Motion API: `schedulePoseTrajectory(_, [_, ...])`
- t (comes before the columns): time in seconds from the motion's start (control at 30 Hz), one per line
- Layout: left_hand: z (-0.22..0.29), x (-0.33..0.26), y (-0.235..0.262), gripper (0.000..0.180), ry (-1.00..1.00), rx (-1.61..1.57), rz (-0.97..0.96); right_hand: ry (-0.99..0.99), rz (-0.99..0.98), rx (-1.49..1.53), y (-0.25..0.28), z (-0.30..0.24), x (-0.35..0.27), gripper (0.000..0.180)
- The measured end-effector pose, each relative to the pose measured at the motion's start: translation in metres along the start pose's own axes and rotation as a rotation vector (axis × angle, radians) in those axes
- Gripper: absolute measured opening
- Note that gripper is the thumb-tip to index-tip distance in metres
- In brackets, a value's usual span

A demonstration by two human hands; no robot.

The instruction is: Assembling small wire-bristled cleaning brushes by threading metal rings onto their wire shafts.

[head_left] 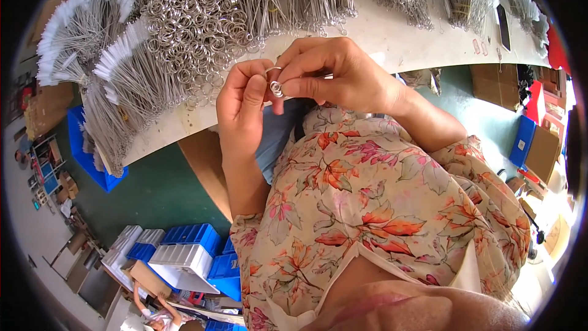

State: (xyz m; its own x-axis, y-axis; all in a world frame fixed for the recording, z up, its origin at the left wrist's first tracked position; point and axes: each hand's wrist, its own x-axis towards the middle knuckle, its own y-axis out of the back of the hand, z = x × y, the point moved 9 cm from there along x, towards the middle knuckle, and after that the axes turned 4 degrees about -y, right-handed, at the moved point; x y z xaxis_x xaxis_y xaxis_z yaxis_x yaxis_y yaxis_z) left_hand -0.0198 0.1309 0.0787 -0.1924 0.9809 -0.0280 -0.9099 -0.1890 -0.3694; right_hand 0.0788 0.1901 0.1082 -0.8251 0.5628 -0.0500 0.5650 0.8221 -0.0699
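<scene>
Floral-patterned blouse fabric [367,202] fills the lower frame. Above it, at twelve o'clock, the left hand [242,101] and right hand [334,73] meet, fingers of both pinched on a small silver metal split ring [277,89] held between them, just above the white table edge [392,37]. A heap of loose silver rings [193,18] lies at eleven o'clock, among wire-handled brush bundles [92,37].

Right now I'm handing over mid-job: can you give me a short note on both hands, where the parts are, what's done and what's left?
Left hand: grip pinching a small metal ring in front of the chest.
Right hand: fingers on the same ring, working it.
Parts: pile of loose rings on the white table, bundles of wire brushes beside it.
Done: one ring picked up.
Left: cannot tell how many; the pile looks large.
</scene>
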Motion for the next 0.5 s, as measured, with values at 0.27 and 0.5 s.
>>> schedulePoseTrajectory(0.27, [0.002, -0.008, -0.003, 0.019, -0.044, -0.223, -0.020, 0.786, 0.177, -0.753, -0.032, -0.037, -0.042, 0.022])
schedulePoseTrajectory(0.5, [0.032, -0.012, -0.005, 0.023, -0.040, -0.016, -0.132, 1.048, 0.236, -0.978, -0.041, -0.047, -0.050, 0.021])
